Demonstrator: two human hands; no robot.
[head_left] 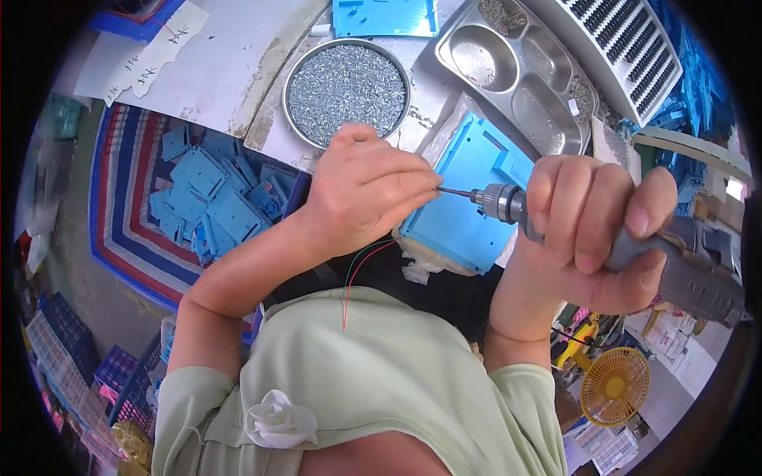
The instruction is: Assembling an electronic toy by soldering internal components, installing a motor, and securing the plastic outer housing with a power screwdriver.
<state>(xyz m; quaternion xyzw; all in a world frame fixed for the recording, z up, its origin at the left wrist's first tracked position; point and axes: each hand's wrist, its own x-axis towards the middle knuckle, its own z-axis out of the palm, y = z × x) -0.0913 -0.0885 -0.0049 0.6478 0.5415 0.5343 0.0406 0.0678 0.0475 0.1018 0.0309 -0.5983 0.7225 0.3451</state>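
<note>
My right hand [591, 210] is wrapped round a grey electric screwdriver [502, 203], its thin bit pointing left. At the bit's tip, the fingers of my left hand [369, 186] are pinched together; whatever they hold is too small or hidden to make out. Under both hands lies a light-blue plastic panel [456, 226] with holes and raised parts, partly over clear plastic wrapping. A red and a green wire [357, 266] hang from near its left edge towards my shirt. Just beyond my left hand stands a round metal bowl [408, 91] full of small silver screws [341, 87].
A metal compartment tray [516, 99] with small parts stands at the far right, beside a white rack [639, 83] of black pieces. Left, a striped bag [131, 230] holds blue plastic parts [202, 186]. Another blue panel [385, 20] lies behind the bowl. A yellow fan [613, 386] stands lower right.
</note>
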